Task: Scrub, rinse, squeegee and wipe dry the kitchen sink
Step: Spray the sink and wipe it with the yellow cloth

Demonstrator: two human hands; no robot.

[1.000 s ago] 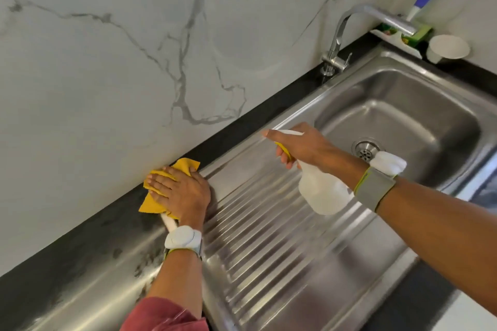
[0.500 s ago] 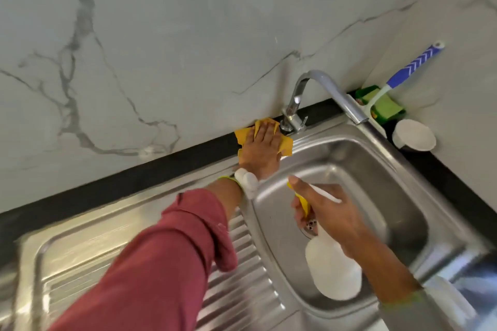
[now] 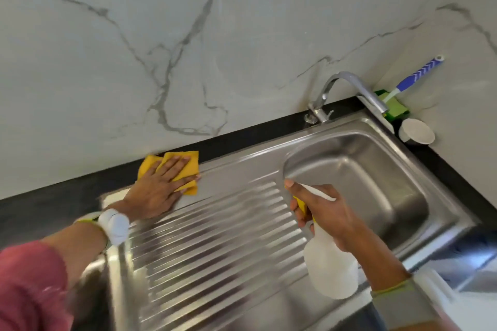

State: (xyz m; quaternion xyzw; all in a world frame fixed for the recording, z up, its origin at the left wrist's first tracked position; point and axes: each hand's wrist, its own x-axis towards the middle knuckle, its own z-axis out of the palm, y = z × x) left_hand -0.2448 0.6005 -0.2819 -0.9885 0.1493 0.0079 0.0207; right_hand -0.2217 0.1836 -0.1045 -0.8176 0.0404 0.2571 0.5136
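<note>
Wiping appears under way, unfinished: left hand, fingers flat, presses a yellow cloth on the sink rim; right hand grips a spray bottle; no water seen running.

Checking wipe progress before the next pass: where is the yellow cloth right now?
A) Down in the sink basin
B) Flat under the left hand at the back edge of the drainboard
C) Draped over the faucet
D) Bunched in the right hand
B: the left hand presses the yellow cloth flat at the drainboard's back edge, while the right hand holds the spray bottle.
</note>
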